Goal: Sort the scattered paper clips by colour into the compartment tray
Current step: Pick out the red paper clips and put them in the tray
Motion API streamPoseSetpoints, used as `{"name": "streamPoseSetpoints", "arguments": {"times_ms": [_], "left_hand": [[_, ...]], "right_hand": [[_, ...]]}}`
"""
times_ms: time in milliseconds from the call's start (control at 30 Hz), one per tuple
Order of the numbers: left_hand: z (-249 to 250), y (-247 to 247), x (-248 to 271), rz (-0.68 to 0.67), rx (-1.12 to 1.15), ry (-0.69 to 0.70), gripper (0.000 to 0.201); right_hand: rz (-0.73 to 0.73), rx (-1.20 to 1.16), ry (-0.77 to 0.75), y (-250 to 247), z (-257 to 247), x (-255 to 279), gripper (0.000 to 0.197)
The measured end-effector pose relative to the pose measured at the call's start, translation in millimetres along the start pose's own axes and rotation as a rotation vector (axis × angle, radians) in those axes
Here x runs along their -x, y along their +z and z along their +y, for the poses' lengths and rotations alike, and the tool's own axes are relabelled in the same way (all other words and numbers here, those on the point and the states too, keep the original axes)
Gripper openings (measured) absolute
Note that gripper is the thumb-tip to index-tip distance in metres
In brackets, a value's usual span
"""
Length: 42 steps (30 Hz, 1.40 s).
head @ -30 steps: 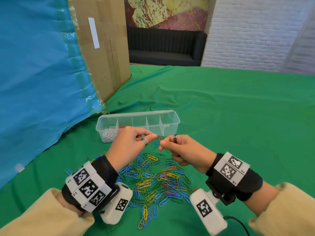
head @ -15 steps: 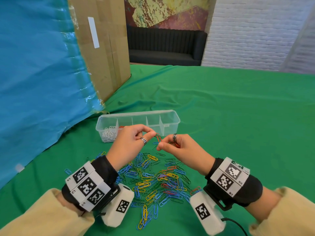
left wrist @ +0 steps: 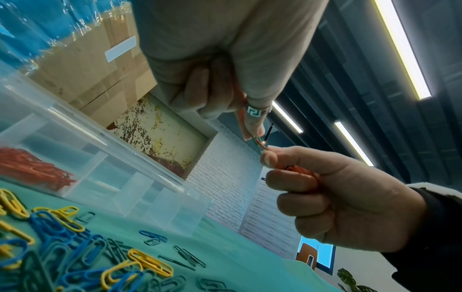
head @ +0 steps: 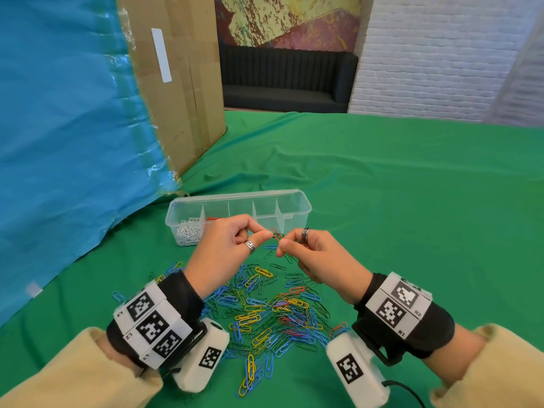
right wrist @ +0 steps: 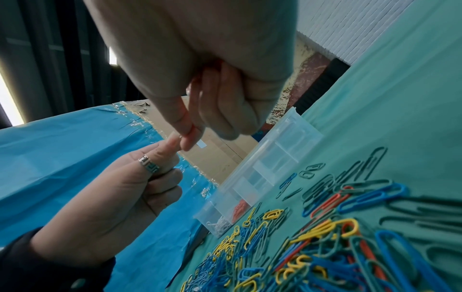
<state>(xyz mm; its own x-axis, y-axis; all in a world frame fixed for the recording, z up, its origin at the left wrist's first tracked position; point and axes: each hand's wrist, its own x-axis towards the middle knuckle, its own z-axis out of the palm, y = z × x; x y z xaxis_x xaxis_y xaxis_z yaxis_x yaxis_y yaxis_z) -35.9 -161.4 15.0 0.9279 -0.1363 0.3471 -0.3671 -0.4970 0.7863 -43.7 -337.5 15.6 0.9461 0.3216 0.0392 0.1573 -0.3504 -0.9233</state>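
Observation:
A red paper clip hooked into a green one hangs between my two hands, above the pile and just in front of the tray. My left hand pinches one end with thumb and forefinger. My right hand pinches the other end. In the left wrist view the linked clips show between the fingertips, and more red clips sit inside the curled right hand. The clear compartment tray holds white clips in its leftmost compartment and red clips in the one beside it. The mixed pile lies on the green cloth.
A large cardboard box and a blue plastic sheet stand close on the left, reaching the tray's left end. Green cloth stretches to the right and beyond the tray. A few loose green and blue clips lie under my hands.
Both hands keep pinching the linked clips. My right wrist has sunk a little and drawn nearer, and the clips have risen slightly toward the tray.

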Motion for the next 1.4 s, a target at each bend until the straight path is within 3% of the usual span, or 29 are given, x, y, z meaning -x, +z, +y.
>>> {"name": "streamPoseSetpoints", "arguments": {"times_ms": [233, 333, 433, 800, 1400], "left_hand": [[-0.2, 0.7, -0.4, -0.005, -0.016, 0.003, 0.015], [1.5, -0.7, -0.9, -0.013, -0.029, 0.017, 0.016], [3.1, -2.7, -1.4, -0.020, -0.046, 0.039, 0.016], [2.6, -10.1, -1.8, -0.027, -0.051, 0.083, 0.012], [4.8, -14.0, -1.9, -0.100, 0.018, 0.021, 0.015]], "right_hand": [[-0.013, 0.084, -0.058, 3.0, 1.3, -0.9, 0.019], [-0.011, 0.033, -0.011, -0.7, 0.1, -1.5, 0.014], [-0.005, -0.085, 0.066, -7.7, -5.8, -7.0, 0.022], [-0.246, -0.185, 0.207, -19.8, -15.0, -22.7, 0.017], [-0.069, -0.210, 0.147, -20.7, -10.5, -20.7, 0.014]]}}
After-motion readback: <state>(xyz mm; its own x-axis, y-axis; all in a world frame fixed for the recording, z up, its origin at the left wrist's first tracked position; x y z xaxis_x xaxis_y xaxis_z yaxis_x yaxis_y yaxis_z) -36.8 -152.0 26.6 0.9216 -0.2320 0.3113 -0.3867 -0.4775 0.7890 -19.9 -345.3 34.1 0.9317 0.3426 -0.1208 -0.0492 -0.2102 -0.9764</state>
